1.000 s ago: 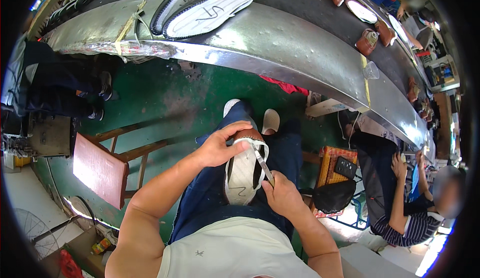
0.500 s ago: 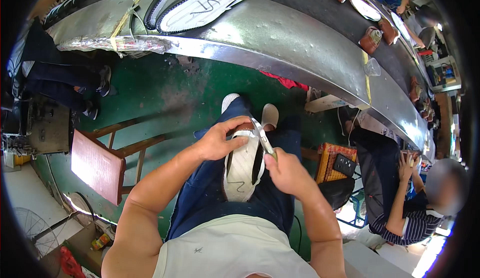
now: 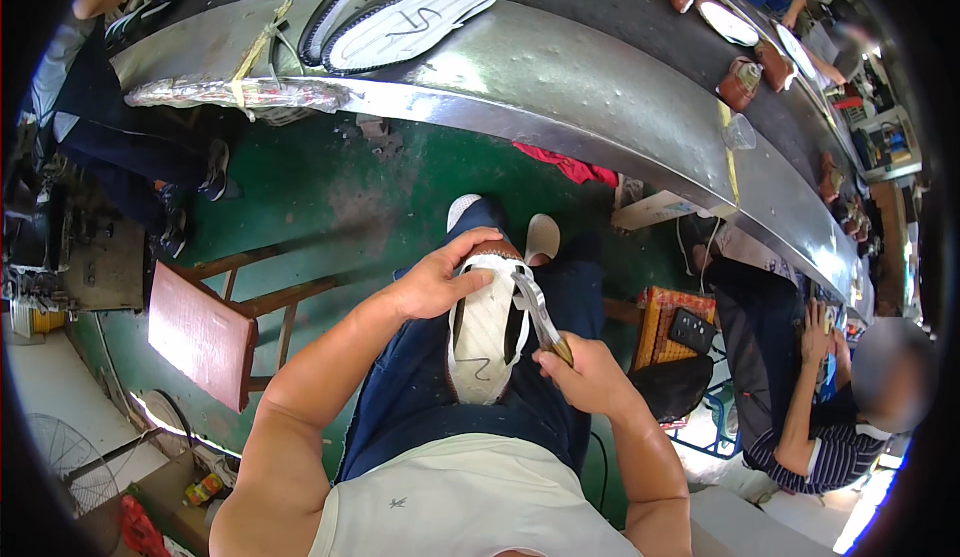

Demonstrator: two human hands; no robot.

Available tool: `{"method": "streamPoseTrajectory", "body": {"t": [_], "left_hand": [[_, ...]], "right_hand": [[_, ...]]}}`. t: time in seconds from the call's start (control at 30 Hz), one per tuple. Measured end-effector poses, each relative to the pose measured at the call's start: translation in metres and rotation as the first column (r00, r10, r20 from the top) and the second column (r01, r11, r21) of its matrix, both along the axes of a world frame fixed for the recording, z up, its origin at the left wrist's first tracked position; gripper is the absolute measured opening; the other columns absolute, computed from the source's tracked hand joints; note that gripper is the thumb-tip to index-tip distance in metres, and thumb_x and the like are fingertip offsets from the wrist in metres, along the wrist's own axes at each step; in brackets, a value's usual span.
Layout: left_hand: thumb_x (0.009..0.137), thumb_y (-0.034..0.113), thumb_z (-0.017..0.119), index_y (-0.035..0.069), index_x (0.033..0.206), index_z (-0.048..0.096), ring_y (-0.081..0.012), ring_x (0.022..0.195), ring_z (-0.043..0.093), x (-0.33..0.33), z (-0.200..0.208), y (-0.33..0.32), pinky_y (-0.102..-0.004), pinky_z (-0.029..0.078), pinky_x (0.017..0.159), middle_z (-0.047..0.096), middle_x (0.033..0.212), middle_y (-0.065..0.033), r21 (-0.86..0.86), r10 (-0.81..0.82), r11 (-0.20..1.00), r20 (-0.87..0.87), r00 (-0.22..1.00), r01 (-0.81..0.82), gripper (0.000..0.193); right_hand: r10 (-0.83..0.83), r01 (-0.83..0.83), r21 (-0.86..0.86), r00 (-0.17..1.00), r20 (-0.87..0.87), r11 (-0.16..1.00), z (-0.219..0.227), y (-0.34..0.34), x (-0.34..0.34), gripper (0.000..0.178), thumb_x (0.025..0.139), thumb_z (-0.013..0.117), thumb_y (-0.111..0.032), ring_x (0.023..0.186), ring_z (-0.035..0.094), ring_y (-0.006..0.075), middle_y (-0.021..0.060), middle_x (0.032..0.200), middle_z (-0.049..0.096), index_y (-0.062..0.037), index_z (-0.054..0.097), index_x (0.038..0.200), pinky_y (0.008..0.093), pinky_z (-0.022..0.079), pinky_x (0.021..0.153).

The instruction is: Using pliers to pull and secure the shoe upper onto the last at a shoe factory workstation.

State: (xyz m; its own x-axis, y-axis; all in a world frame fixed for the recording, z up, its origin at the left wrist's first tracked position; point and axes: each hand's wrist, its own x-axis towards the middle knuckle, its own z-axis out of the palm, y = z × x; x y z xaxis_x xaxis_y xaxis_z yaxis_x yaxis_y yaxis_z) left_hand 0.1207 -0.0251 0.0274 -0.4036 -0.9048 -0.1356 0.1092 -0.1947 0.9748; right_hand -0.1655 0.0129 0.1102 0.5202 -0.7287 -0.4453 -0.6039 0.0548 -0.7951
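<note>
A shoe [image 3: 482,342] rests sole-up across my lap, its brown toe [image 3: 493,249] pointing away from me. The off-white bottom has a dark hand-drawn mark, and a pale strip runs loose along its sides. My left hand [image 3: 442,279] grips the toe end, thumb pressed on the bottom and fingers wrapped over the brown edge. In my right hand [image 3: 590,375] is a pair of metal pincers [image 3: 540,314], held by the handles. Their jaws touch the pale edging at the right of the toe; whether they bite on it cannot be made out.
Ahead runs a long metal-edged bench [image 3: 560,87] with a pair of white-soled shoes [image 3: 415,19] and several brown shoes [image 3: 740,82]. A wooden stool [image 3: 205,335] stands at left. A seated co-worker [image 3: 810,437] is at right, near a woven seat [image 3: 668,322]; another person stands far left.
The pincers have swung from over the toe's tip down to its right side, and my right hand has moved slightly right and nearer me. My left hand stays on the toe.
</note>
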Motion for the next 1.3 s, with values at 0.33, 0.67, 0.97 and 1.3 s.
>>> {"method": "streamPoseTrajectory", "body": {"t": [0.33,0.67,0.97,1.3], "left_hand": [[0.101,0.005,0.056,0.007,0.154,0.037,-0.0196,0.135,0.047,-0.013,0.003,-0.009,-0.0341,0.036,0.115,0.052,0.145,-0.0104,-0.162,-0.08,0.982,0.092,0.993,0.094,0.056],[0.101,0.009,0.057,0.004,0.144,0.049,-0.0266,0.135,0.048,-0.014,0.001,-0.017,-0.0367,0.035,0.115,0.049,0.144,-0.0143,-0.278,0.003,0.959,0.194,0.981,0.052,0.044],[0.101,0.008,0.06,0.005,0.144,0.051,-0.0212,0.133,0.048,-0.012,-0.007,-0.004,-0.0358,0.036,0.114,0.047,0.147,-0.0122,-0.268,-0.006,0.963,0.096,0.995,0.031,0.045],[0.098,0.004,0.063,0.005,0.143,0.054,-0.0135,0.119,0.057,-0.022,0.002,-0.011,-0.0313,0.045,0.105,0.062,0.133,-0.0071,0.011,0.092,0.996,0.065,0.994,-0.093,0.046]], "right_hand": [[-0.23,0.094,0.439,0.936,0.267,0.894,-0.021,-0.012,-0.003,0.026,0.101,0.059,-0.024,0.083,0.065,0.0135,0.0054,0.094,0.069,-0.0012,0.062,0.114,0.0273,0.053,0.061],[-0.177,0.182,-0.03,0.976,0.127,0.983,-0.072,-0.004,0.004,0.023,0.098,0.064,-0.022,0.064,0.066,0.0213,0.01,0.075,0.068,0.0003,0.063,0.101,0.0346,0.051,0.061],[-0.004,-0.139,-0.449,0.953,-0.303,0.883,-0.009,0.015,0.01,0.021,0.093,0.064,-0.013,0.078,0.07,0.0381,0.0203,0.091,0.068,0.0026,0.056,0.105,0.0474,0.056,0.069],[0.073,-0.065,0.062,0.99,-0.123,0.996,0.037,-0.02,0.0,0.027,0.099,0.06,-0.023,0.084,0.066,0.0435,0.0232,0.087,0.067,0.0028,0.056,0.106,0.0492,0.051,0.076]]}}
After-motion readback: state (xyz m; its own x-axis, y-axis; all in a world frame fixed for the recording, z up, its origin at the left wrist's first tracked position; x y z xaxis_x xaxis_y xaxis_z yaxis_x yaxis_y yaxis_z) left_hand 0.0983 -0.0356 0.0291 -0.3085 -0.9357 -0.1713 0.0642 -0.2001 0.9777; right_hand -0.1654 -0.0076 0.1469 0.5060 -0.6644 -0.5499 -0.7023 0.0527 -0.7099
